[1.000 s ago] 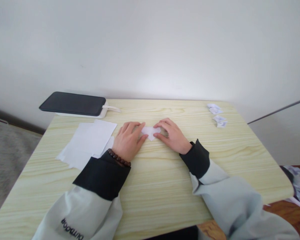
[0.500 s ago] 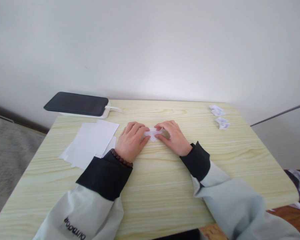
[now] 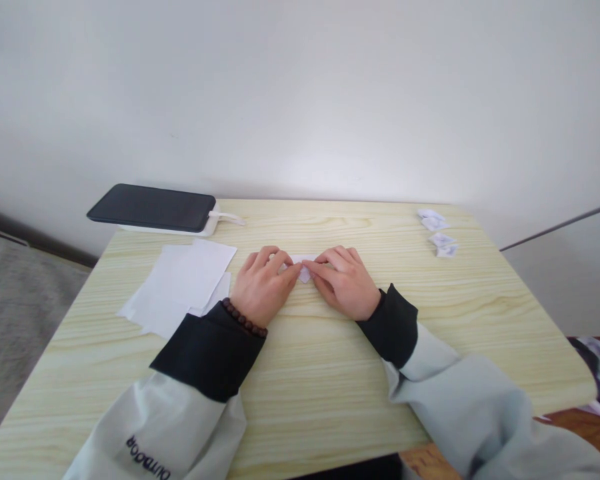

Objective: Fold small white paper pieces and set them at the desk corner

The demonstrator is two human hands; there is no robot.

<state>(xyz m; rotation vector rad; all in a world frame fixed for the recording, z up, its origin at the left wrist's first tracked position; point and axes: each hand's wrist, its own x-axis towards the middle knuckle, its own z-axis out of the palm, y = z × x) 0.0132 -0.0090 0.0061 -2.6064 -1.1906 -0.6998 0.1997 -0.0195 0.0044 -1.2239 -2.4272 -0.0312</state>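
Note:
A small folded piece of white paper [image 3: 305,274] lies on the table between my hands, mostly covered by fingers. My left hand [image 3: 265,283] is closed at its left side, thumb and forefinger gripping the paper. From the right, my right hand [image 3: 347,281] pinches the same paper, its fingertips meeting the left ones near the middle. A pointed lower corner shows below the fingertips, and a strip of the paper shows above them. Left of my left hand are loose sheets of white paper [image 3: 183,283], overlapping in an uneven stack.
A dark phone [image 3: 153,208] rests on a white block with a white cable [image 3: 229,217] at the back left. Two small folded paper pieces [image 3: 433,219] [image 3: 444,244] lie at the back right. Behind the pale wooden table [image 3: 320,393] stands a white wall.
My fingertips have come together over the middle of the folded paper. The right hand has shifted its fingers inward, and the paper is more covered than before.

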